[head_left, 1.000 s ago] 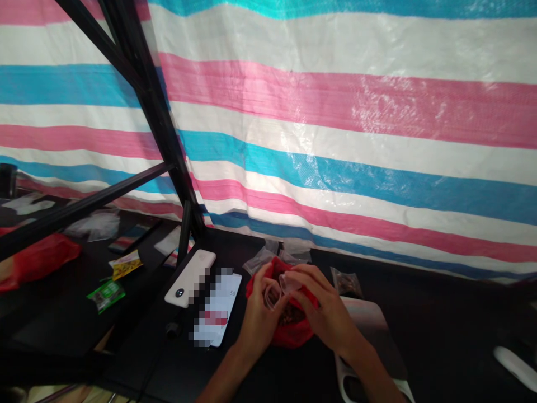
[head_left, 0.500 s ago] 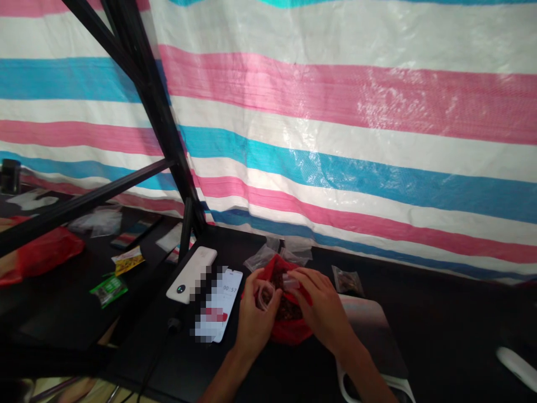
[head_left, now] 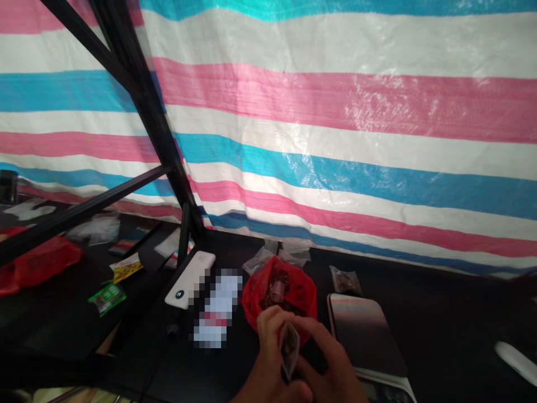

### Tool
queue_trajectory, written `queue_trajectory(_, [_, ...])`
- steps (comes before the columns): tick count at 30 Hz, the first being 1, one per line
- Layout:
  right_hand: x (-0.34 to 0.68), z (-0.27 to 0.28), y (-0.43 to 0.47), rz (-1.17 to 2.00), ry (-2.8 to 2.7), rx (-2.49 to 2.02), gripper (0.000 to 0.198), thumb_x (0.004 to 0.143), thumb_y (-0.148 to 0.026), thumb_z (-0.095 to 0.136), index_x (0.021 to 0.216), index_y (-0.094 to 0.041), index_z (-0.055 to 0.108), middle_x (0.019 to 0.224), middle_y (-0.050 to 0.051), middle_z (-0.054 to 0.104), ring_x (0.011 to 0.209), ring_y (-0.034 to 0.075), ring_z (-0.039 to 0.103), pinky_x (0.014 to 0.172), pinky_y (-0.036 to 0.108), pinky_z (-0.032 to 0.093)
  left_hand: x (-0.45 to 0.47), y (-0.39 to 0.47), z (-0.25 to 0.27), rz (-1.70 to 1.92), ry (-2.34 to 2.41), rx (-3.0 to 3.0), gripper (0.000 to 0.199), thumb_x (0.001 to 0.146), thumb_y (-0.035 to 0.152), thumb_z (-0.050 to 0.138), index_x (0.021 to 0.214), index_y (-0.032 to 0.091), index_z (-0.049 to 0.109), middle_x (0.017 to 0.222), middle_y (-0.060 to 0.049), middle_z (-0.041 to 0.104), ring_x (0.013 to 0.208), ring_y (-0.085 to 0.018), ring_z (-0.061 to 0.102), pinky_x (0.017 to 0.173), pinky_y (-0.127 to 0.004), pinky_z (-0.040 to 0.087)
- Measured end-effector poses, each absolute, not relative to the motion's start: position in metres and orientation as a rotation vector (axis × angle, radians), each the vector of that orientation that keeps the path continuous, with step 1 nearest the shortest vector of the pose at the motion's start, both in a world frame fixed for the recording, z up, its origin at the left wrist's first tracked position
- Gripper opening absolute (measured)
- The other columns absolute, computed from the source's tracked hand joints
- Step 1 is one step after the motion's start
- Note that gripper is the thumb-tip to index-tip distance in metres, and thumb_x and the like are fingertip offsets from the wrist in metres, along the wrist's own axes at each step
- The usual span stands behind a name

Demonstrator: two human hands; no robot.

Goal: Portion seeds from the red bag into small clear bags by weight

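Observation:
My left hand [head_left: 268, 355] and my right hand [head_left: 329, 350] hold a small clear plastic bag [head_left: 289, 350] between them, low in the head view. Its mouth gapes upward, and some brownish pieces show inside. Just beyond my fingers stands an open red plastic bag [head_left: 308, 280] with small dark brown pieces in it. A small clear plastic cup [head_left: 277, 292] rests on those pieces. To the right of my hands is a flat scale [head_left: 364, 330] with a dark top. My fingers hide part of the small bag's lower end.
Left of the red bag lie a white power bank [head_left: 191, 280] and a phone [head_left: 218, 310]. Behind it are empty clear bags [head_left: 296, 252]; a filled packet [head_left: 346, 280] lies behind the scale. A black metal frame [head_left: 157, 129] rises at left, before a striped sheet [head_left: 335, 101].
The cup has left my right hand and now lies in the red bag. Both hands have drawn back toward me, bringing the small plastic bag away from above the red bag.

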State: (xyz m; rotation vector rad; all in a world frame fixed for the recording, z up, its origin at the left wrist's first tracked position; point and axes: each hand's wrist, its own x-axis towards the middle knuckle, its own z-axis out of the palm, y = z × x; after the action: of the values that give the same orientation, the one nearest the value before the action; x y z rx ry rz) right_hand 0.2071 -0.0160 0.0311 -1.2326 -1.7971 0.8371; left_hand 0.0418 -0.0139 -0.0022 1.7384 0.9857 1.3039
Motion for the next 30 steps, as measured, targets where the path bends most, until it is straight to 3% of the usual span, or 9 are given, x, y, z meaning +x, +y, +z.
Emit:
queue_trajectory(2, [0.230,0.022,-0.026,0.625,-1.794,-1.312,0.030,0.090,-0.025,0.068,0.119,-0.031,0.069,0.118,0.003,0.075,0.108,0.023,0.072,0.094,0.032,0.058,0.031,-0.007,-0.003,1.264,1.127,1.853,0.098,0.077,0.091,0.040,0.148,0.023,0.043,0.142,-0.019,0.045,0.134,-0.040,0.045,0.109,-0.055,0.044])
queue_trajectory(4, [0.262,0.018,-0.036,0.353,-1.761,-1.437,0.025,0.093,-0.032,0.066,0.117,-0.029,0.070,0.114,0.004,0.076,0.102,0.023,0.074,0.089,0.031,0.059,0.018,0.008,0.000,1.267,1.549,1.817,0.078,0.093,0.074,0.036,0.148,0.020,0.043,0.143,-0.019,0.045,0.135,-0.037,0.044,0.112,-0.058,0.039])
queue_trajectory(6, [0.296,0.018,-0.044,0.068,-1.705,-1.551,0.025,0.095,-0.041,0.063,0.115,-0.027,0.070,0.111,0.005,0.076,0.097,0.024,0.074,0.086,0.033,0.059,0.008,0.027,0.004,1.245,1.937,1.722,0.065,0.097,0.057,0.045,0.141,0.011,0.049,0.133,-0.023,0.052,0.131,-0.039,0.047,0.111,-0.061,0.037])
queue_trajectory(8, [0.326,0.021,-0.047,-0.134,-1.712,-1.613,0.032,0.096,-0.049,0.059,0.115,-0.025,0.070,0.108,0.007,0.075,0.092,0.025,0.074,0.083,0.036,0.058,0.002,0.043,0.006,1.067,1.904,1.760,0.056,0.097,0.045,0.045,0.140,0.009,0.050,0.108,-0.017,0.064,0.108,-0.036,0.060,0.100,-0.059,0.047])
queue_trajectory(11, [0.351,0.022,-0.045,-0.318,-1.806,-1.696,0.044,0.098,-0.059,0.050,0.115,-0.025,0.071,0.105,0.008,0.074,0.086,0.026,0.073,0.078,0.040,0.056,0.001,0.054,0.010,0.951,1.713,1.764,0.044,0.095,0.033,0.047,0.135,0.016,0.055,0.092,-0.009,0.066,0.090,-0.029,0.065,0.087,-0.049,0.054])
queue_trajectory(17, [0.349,0.012,-0.032,-0.200,-1.955,-1.784,0.053,0.100,-0.065,0.041,0.114,-0.026,0.075,0.100,0.008,0.074,0.081,0.025,0.072,0.072,0.041,0.055,0.009,0.055,0.027,1.258,1.487,1.757,0.032,0.098,0.033,0.053,0.128,0.022,0.054,0.091,-0.002,0.063,0.086,-0.020,0.065,0.084,-0.037,0.055])
queue_trajectory(22, [0.353,0.009,-0.032,-0.070,-1.649,-1.732,0.047,0.098,-0.061,0.049,0.117,-0.025,0.072,0.113,0.010,0.071,0.099,0.027,0.070,0.084,0.042,0.055,0.008,0.036,0.010,1.718,1.707,2.157,0.031,0.091,0.019,0.063,0.122,0.016,0.058,0.105,-0.010,0.058,0.097,-0.025,0.060,0.083,-0.041,0.055])
queue_trajectory(24, [0.357,0.005,-0.035,-0.087,-1.402,-1.713,0.047,0.098,-0.059,0.048,0.110,-0.020,0.073,0.112,0.012,0.071,0.099,0.027,0.069,0.088,0.041,0.054,0.005,0.021,-0.003,1.865,1.575,2.338,0.026,0.088,0.007,0.062,0.112,0.017,0.060,0.096,-0.007,0.059,0.089,-0.021,0.060,0.077,-0.034,0.055])
queue_trajectory(30, [0.363,-0.006,-0.046,-0.132,-0.823,-1.900,0.058,0.093,-0.066,0.044,0.097,-0.015,0.072,0.094,0.013,0.070,0.088,0.030,0.067,0.084,0.044,0.051,0.000,0.000,-0.021,1.676,1.262,2.450,0.026,0.090,-0.002,0.052,0.106,0.016,0.062,0.086,-0.005,0.064,0.075,-0.014,0.066,0.067,-0.022,0.056])
